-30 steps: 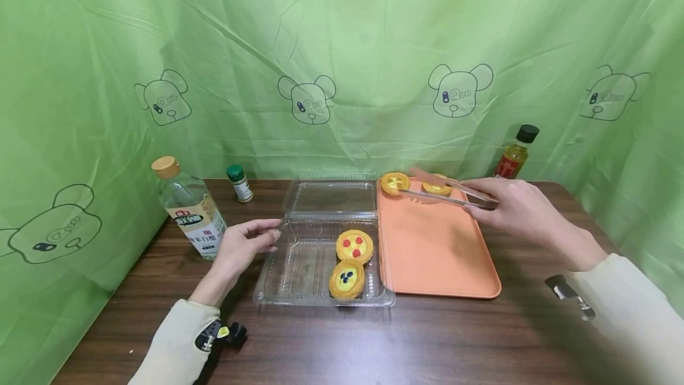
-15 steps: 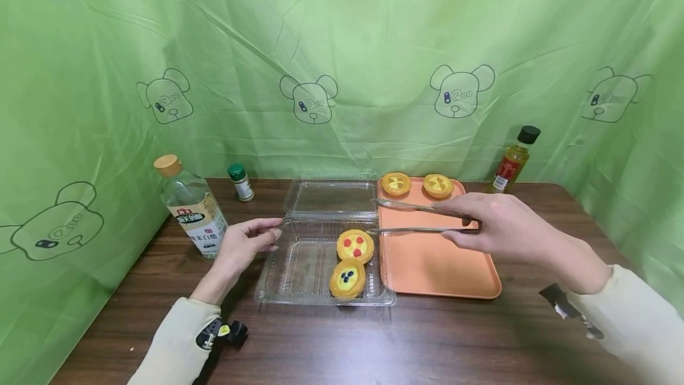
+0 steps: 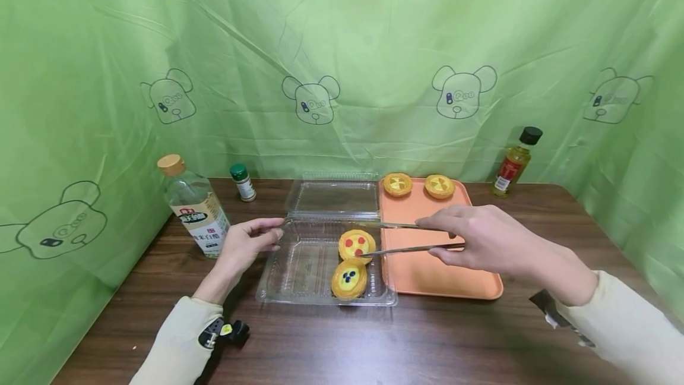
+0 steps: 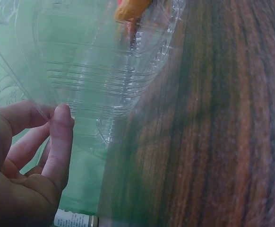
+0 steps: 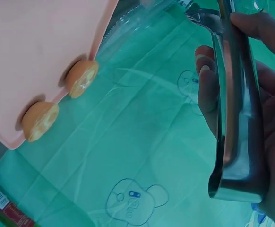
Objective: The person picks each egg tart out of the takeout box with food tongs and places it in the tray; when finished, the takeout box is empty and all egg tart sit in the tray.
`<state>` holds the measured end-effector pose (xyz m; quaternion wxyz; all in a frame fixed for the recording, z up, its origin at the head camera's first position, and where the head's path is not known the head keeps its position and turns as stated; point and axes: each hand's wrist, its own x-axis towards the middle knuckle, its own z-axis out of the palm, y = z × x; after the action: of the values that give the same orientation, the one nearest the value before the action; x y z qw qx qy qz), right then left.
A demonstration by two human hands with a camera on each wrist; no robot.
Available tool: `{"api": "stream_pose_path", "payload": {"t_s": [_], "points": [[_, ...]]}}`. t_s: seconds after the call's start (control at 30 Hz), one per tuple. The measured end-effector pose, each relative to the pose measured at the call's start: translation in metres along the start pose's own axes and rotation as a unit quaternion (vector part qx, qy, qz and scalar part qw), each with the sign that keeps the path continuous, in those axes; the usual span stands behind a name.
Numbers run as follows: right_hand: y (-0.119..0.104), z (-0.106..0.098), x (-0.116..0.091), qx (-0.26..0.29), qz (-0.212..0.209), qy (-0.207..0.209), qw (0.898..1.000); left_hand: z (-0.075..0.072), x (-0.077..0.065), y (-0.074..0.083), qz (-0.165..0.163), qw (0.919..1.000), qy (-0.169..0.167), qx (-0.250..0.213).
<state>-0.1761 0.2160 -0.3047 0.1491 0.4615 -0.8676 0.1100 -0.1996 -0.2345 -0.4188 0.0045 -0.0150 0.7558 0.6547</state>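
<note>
My left hand (image 3: pixel 243 249) pinches the left rim of a hinged clear plastic container (image 3: pixel 304 266), its lid (image 3: pixel 336 196) folded back. In the left wrist view, thumb and fingertip (image 4: pixel 61 113) meet at the rim. Metal tongs (image 5: pixel 236 118) are gripped in my right hand (image 3: pixel 481 236), arms spread apart. One arm's tip overlaps the tart with red dots (image 3: pixel 351 241) in the head view; the other arm reaches across behind it. In front, a tart with dark blue berries (image 3: pixel 348 281) leans against the red-dotted one, both on the container's right side.
An orange tray (image 3: pixel 443 281) adjoins the container's right side, with two yellow-topped tarts (image 3: pixel 398 185) at its far edge. A vinegar bottle (image 3: pixel 200 218) and a green-capped shaker (image 3: pixel 243 183) stand left. An oil bottle (image 3: pixel 512 165) stands back right. Green cloth (image 3: pixel 363 28) walls the table.
My right hand has brought the tongs from the tray's far tarts leftward and nearer, over the container's red-dotted tart. My left hand has stayed on the rim.
</note>
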Motion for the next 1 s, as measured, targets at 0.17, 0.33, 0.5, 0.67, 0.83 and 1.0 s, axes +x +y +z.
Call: {"api": "stream_pose_path", "payload": {"t_s": [0.17, 0.33, 0.5, 0.67, 0.83, 1.0], "points": [[-0.006, -0.002, 0.002, 0.009, -0.026, -0.010, 1.000, 0.001, 0.001, 0.001, -0.002, 1.0000, 0.001, 0.005], [-0.011, -0.008, 0.005, 0.005, -0.054, -0.037, 0.998, 0.002, 0.002, 0.000, 0.004, 1.0000, 0.001, 0.005], [-0.014, -0.012, 0.013, -0.004, -0.074, -0.056, 0.996, 0.001, 0.002, 0.000, 0.008, 1.0000, 0.003, 0.002], [-0.019, -0.016, 0.020, -0.001, -0.072, -0.082, 0.994, 0.001, 0.001, -0.001, 0.009, 1.0000, 0.001, -0.002], [-0.026, -0.014, 0.027, -0.012, -0.079, -0.098, 0.992, 0.001, 0.001, -0.001, 0.011, 0.9999, 0.000, 0.001], [-0.030, -0.010, 0.032, -0.012, -0.083, -0.106, 0.991, 0.001, 0.001, -0.001, 0.009, 1.0000, 0.002, -0.001]]}}
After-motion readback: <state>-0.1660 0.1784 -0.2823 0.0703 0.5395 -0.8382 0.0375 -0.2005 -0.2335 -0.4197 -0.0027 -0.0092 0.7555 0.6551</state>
